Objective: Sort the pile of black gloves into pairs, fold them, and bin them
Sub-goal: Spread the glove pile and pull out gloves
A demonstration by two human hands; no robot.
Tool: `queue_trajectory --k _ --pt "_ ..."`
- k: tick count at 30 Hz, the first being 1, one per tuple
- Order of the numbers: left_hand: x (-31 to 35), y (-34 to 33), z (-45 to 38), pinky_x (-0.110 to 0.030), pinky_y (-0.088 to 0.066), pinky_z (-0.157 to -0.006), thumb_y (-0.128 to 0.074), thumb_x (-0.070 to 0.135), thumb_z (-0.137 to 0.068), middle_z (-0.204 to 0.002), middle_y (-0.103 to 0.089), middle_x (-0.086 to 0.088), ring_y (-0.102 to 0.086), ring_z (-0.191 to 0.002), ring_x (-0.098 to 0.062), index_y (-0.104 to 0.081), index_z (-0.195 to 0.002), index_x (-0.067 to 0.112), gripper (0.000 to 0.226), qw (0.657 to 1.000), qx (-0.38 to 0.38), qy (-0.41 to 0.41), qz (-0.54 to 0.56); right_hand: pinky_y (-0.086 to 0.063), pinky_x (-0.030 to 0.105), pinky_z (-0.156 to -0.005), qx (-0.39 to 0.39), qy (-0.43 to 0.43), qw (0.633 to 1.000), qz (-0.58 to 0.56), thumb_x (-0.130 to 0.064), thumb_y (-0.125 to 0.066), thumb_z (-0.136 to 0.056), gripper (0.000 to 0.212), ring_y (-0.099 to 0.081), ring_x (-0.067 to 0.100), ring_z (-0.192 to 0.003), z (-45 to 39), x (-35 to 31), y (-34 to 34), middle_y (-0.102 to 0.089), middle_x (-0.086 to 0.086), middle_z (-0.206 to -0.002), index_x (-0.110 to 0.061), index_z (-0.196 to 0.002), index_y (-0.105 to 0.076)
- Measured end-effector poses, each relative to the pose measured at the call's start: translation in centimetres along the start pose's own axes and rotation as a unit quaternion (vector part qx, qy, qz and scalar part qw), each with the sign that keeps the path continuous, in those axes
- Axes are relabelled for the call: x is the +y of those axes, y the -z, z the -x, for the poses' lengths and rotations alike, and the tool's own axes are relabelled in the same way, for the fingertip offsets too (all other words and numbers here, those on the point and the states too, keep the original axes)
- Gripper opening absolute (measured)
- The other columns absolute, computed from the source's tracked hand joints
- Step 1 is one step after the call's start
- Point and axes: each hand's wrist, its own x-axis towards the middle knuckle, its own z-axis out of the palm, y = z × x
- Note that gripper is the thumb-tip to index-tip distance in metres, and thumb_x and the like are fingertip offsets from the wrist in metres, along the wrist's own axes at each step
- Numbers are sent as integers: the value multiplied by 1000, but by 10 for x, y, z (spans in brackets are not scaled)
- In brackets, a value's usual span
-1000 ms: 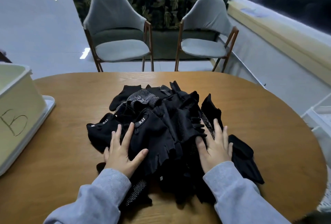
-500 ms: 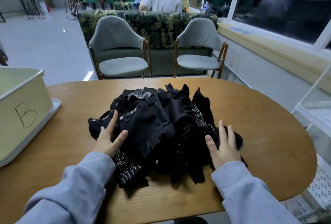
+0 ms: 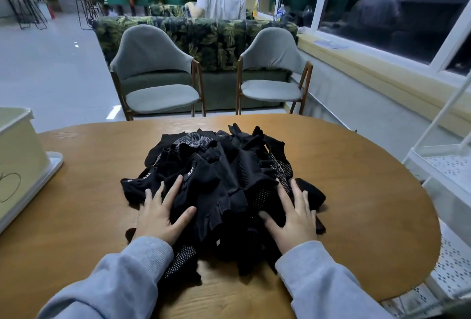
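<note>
**Both hands flat on the glove pile**

The pile of black gloves [image 3: 219, 191] sits mid-table [image 3: 356, 178]. The left hand [image 3: 159, 213] lies at its 8 o'clock edge, fingers straight and spread; the right hand [image 3: 293, 216] likewise at 4 o'clock, gripping nothing. A pale bin [image 3: 17, 155] stands at 9 o'clock, well apart.

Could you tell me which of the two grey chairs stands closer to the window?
The right-hand chair; it stands beside the window ledge, while the other chair stands left, by open floor.
</note>
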Motion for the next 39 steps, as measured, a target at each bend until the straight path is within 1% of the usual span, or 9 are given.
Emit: queue_trajectory --k 7,12,16,23,26,30,32,35,39 --pt "28 -24 -16 -48 -8 -114 -13 81 -58 -157 -13 -8 2 -144 -33 14 -133 49 86 999 -37 -11 -30 -5 51 -113 19 2 1000 12 -95 -1 -55 84 2 20 -145 -18 41 21 -5 -12 -157 -56 -129 -3" --pt "51 -41 -27 -48 -9 -114 -9 82 -58 -157 -12 -8 2 -143 -33 18 -131 51 84 998 -46 -24 -37 -6 52 -113 65 -13 998 -16 -80 -9 -69 63 -3 20 -145 -28 61 30 -14 -9 -156 -56 -128 -10" --pt "69 -56 -33 -49 -9 -114 -8 82 -58 -157 -11 -7 2 -143 -33 18 -130 53 82 997 -51 -32 -43 -8 53 -113 98 -10 995 -33 -91 4 -64 77 -7 20 -145 -35 81 40 -19 -7 -155 -54 -128 -17" --pt "102 -80 -46 -49 -7 -114 -6 83 -58 -157 -8 -7 4 -143 -33 21 -127 58 78 995 -71 -50 -44 -13 53 -113 114 -19 993 -29 -88 0 -68 74 -10 21 -145 -49 112 62 -22 -5 -155 -52 -130 -19" --pt "117 -91 -52 -49 -7 -114 -4 83 -57 -157 -7 -7 3 -143 -33 22 -126 58 78 994 -76 -53 -51 -15 54 -112 112 -33 993 -18 -73 -11 -75 61 -11 21 -145 -53 122 72 -23 -4 -155 -51 -130 -19" --pt "140 -105 -54 -49 -5 -114 -2 83 -56 -158 -4 -7 5 -143 -34 22 -124 60 76 994 -79 -51 -50 -17 54 -111 125 -48 991 -8 -64 -13 -78 61 -14 22 -144 -60 138 83 -25 -3 -154 -46 -135 -23" --pt "150 -112 -53 -49 -4 -114 -1 83 -57 -158 -2 -6 6 -143 -35 24 -123 61 74 994 -80 -49 -49 -18 55 -111 130 -61 990 -6 -51 -21 -84 55 -15 24 -144 -63 146 88 -26 -1 -154 -41 -138 -28" --pt "162 -119 -50 -48 -3 -114 0 82 -57 -158 -1 -6 7 -143 -35 26 -122 60 74 994 -86 -54 -49 -23 57 -108 149 -73 986 -12 -32 -30 -81 61 -22 28 -142 -63 155 93 -30 4 -152 -31 -142 -36" --pt "168 -121 -43 -48 -3 -114 -1 82 -57 -158 0 -7 8 -143 -34 25 -122 59 74 993 -95 -63 -40 -25 56 -109 163 -79 983 -33 -25 -32 -78 63 -26 28 -140 -54 160 97 -33 5 -150 -27 -140 -42"
